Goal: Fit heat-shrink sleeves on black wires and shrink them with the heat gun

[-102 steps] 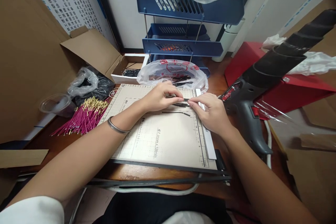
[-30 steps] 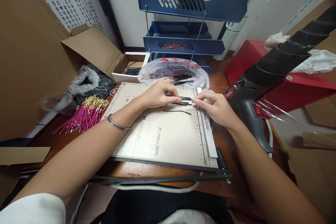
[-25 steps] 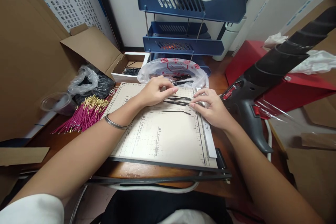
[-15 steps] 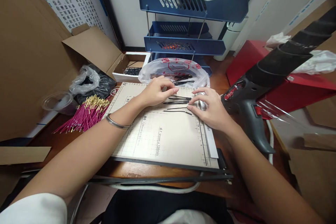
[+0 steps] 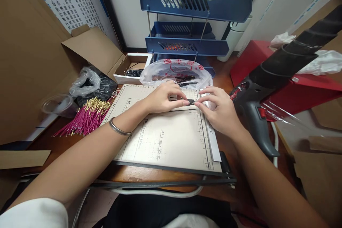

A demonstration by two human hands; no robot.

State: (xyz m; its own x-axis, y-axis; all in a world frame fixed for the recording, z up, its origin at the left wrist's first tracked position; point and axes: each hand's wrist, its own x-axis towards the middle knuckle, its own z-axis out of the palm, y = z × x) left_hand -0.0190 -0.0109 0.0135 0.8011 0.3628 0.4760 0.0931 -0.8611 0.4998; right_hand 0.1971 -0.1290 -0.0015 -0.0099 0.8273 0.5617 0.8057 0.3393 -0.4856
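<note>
Both of my hands meet over the far part of the paper cutter board (image 5: 165,139): my left hand (image 5: 160,98) presses the thin black wires (image 5: 184,101) flat, I think so they line up, while my right hand (image 5: 220,112) pinches their ends by the ruler strip (image 5: 212,142). Near me the board lies bare, but the plastic bag (image 5: 176,71) crowds the far edge and the heat gun (image 5: 256,114) sits close on the right.

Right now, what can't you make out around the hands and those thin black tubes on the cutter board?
- Head view: how many black tubes there are; the left hand and right hand cover most of the bunch.
- Whether each hand truly pinches the tubes or only presses them on the paper cutter: too small.
- The cutter's label strip: partly hidden by the right hand.
- Contents of the plastic bag: blurred by film.
</note>
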